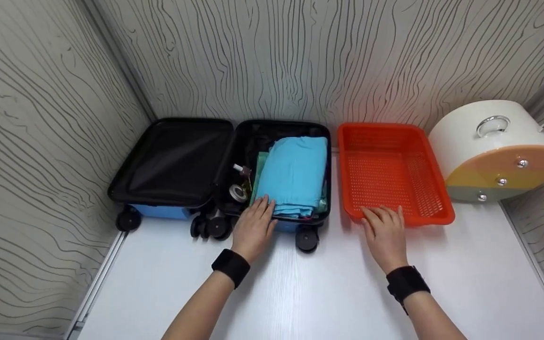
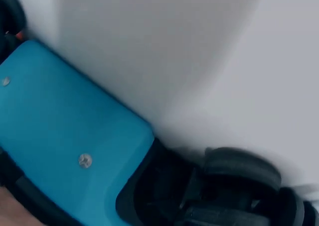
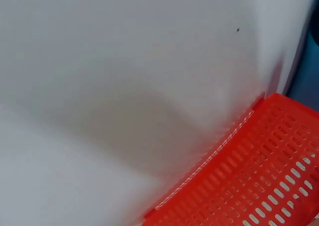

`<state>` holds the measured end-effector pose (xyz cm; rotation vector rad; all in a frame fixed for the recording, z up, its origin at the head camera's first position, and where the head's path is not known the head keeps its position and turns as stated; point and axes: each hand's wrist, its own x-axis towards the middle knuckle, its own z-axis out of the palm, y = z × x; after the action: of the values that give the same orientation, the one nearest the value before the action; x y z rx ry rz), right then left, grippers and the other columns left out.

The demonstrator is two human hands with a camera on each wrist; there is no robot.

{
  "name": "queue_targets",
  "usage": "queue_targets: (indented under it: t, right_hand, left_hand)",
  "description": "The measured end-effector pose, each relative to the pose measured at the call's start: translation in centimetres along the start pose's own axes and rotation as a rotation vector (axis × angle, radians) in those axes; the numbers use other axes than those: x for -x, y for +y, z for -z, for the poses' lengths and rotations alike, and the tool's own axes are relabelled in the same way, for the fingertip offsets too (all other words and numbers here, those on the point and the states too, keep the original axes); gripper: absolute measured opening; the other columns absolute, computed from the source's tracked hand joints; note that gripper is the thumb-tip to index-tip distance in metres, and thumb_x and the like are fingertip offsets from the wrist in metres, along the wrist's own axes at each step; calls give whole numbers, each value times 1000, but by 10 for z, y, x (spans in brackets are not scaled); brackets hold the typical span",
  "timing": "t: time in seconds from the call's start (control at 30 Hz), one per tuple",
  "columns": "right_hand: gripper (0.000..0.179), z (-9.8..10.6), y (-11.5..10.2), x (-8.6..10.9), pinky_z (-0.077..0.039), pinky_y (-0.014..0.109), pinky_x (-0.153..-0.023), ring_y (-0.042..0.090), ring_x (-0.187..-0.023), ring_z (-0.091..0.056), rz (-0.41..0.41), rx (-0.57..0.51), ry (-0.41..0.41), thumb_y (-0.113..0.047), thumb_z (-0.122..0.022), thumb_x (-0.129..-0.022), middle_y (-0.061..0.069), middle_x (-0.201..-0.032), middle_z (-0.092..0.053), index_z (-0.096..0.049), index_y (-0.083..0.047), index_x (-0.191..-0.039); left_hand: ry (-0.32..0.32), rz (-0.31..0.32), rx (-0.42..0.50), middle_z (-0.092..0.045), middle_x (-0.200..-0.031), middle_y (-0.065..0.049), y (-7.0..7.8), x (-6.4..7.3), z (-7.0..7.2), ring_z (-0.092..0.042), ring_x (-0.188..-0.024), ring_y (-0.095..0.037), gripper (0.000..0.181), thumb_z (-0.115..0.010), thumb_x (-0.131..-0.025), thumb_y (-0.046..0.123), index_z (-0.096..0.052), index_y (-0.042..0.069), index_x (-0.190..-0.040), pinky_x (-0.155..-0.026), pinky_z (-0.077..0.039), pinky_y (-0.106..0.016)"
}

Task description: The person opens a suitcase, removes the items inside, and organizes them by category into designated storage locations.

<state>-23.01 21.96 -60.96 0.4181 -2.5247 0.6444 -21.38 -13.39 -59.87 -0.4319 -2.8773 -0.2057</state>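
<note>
An opened suitcase (image 1: 329,189) holds folded light-blue cloth (image 1: 293,174) in its right half, with green fabric showing under it. Beside the cloth lie a white roll of tape (image 1: 238,192) and a small white-capped bottle (image 1: 239,168). My left hand (image 1: 253,229) rests at the front rim of that half, fingers extended over the cloth's near corner. My right hand (image 1: 386,238) has its fingertips on the near rim of a red plastic basket (image 1: 397,220), whose inside shows only its perforated floor and walls. The left wrist view shows the suitcase's blue shell (image 2: 75,131).
The suitcase's other half, with a black lining (image 1: 177,160), lies to the left. Black wheels (image 1: 307,238) jut out at the front. A white drum-shaped case (image 1: 484,127) with coloured bands and metal knobs stands at the right. Patterned walls (image 1: 281,61) enclose the white table (image 1: 281,297).
</note>
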Motion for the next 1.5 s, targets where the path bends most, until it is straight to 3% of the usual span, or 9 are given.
queue_targets:
  t: [0.57,0.7,0.83,1.0,1.23,1.4,1.5]
  right_hand:
    - [34,-13,-31,9,-15,64,-119,40,-110,-60,76,-95,64,0,-82,-84,17,-106,-70,-77,-6,-117]
    - [29,-12,-32,8,-20,63,-118,39,-109,-60,75,-93,35,-4,-78,-89,16,-107,-70,-76,-6,-118]
    - [26,-7,-36,6,-19,60,-119,39,-111,-60,14,-102,-21,-13,-71,-97,17,-110,-71,-75,-4,-120]
    - [37,3,-46,-4,-22,58,-119,40,-123,-56,-94,-164,-109,-20,-62,-103,21,-127,-67,-65,0,-135]
    - [47,14,-70,-35,-37,56,-112,39,-137,-45,-256,-398,-215,-25,-48,-110,21,-149,-51,-49,-1,-150]
    - [49,16,-90,-67,-41,49,-111,34,-138,-47,-391,-629,-323,-24,-43,-111,17,-155,-45,-40,-4,-156]
    - [52,15,-99,-86,-44,48,-109,36,-132,-53,-475,-734,-400,-23,-42,-112,21,-153,-46,-33,-2,-159]
  left_hand:
    - [29,-12,31,-43,-159,-9,-2,1,-2,-39,-146,-27,53,-47,-110,37,-45,11,-155,-115,-36,-46]
    - [29,-2,42,-43,-159,-8,-2,2,-1,-38,-147,-26,53,-47,-110,38,-46,11,-155,-116,-35,-45]
    - [-6,7,97,-42,-159,-9,0,1,5,-38,-147,-27,55,-45,-110,41,-46,11,-155,-116,-34,-47]
    - [-83,79,281,-47,-155,-10,-1,-7,23,-43,-143,-29,54,-44,-110,43,-49,11,-153,-115,-35,-49]
    - [-87,276,644,-53,-150,-12,-14,-31,54,-52,-136,-29,47,-49,-110,26,-49,7,-152,-111,-42,-46]
    - [-207,419,798,-43,-157,-15,-25,-46,65,-42,-143,-32,53,-45,-111,28,-37,5,-158,-114,-37,-49]
    - [-295,474,870,-36,-161,-18,-30,-56,69,-35,-147,-34,57,-42,-110,29,-32,2,-159,-117,-32,-50]
